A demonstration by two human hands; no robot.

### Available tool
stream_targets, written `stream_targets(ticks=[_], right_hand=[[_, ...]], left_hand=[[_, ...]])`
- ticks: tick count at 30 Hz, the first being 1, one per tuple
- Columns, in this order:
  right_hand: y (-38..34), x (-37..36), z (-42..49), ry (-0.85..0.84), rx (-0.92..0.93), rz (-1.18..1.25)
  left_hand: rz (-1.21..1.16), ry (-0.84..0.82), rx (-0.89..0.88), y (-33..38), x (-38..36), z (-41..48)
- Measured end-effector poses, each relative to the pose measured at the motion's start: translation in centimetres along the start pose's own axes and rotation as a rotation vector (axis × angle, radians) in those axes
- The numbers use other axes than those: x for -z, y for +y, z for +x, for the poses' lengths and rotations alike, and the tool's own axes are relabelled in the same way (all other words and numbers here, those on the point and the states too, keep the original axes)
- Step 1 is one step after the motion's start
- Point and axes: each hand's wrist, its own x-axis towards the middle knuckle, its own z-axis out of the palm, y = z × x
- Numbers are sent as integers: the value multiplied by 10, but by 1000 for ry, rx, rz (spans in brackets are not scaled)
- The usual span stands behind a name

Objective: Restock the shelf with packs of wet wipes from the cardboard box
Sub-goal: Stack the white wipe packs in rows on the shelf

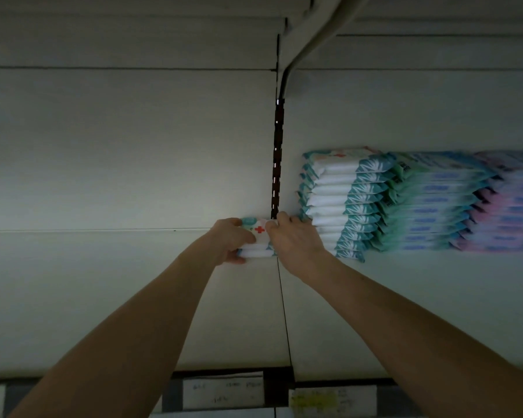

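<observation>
Both my arms reach deep onto a pale shelf (133, 297). Between my hands sits a small stack of wet wipe packs (258, 241), white with teal ends and a red cross on top. My left hand (231, 241) grips the stack's left end, thumb underneath at the front. My right hand (293, 241) curls over its right end. The stack lies against the shelf's back wall, at the seam between two shelf boards. Just to its right stands a tall pile of the same teal packs (341, 203). The cardboard box is out of view.
Further right stand piles of green-and-blue packs (429, 203) and pink packs (507, 203). A dark slotted upright (277, 164) runs up the back wall, with a bracket above. Price labels (224, 390) line the shelf's front edge. The shelf's left half is bare.
</observation>
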Motion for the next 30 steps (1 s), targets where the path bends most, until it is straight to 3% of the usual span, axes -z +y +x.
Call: stream_targets(ticks=[7, 13, 30], right_hand=[[-4, 0, 1, -31, -7, -56], [-6, 4, -2, -32, -11, -79], [-11, 12, -4, 0, 53, 12]], left_hand=[[164, -14, -17, -3, -4, -1], [423, 142, -151, -15, -10, -2], [690, 54, -227, -15, 12, 0]])
